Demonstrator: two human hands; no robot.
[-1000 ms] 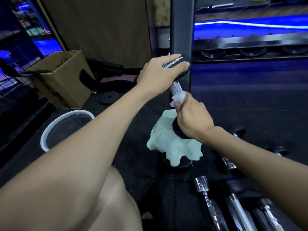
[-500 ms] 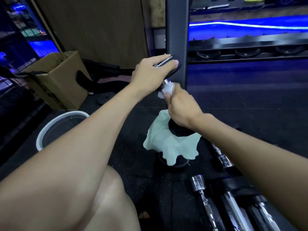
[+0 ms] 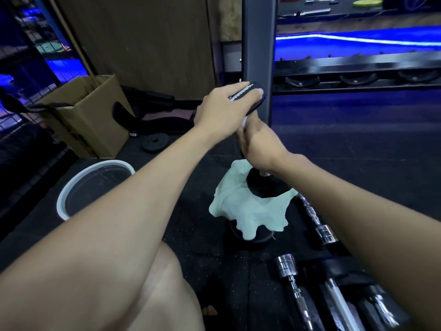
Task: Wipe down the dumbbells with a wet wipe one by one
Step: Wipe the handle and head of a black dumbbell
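Higher up the dumbbell [image 3: 255,182] handle now, right hand [image 3: 259,144] grips the wipe [image 3: 244,122] while left hand [image 3: 226,108] clasps its top plate.

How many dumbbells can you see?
5. One upright dumbbell, gripped by the left hand and right hand; four lying dumbbells on the floor at right. The right arm may hide more.
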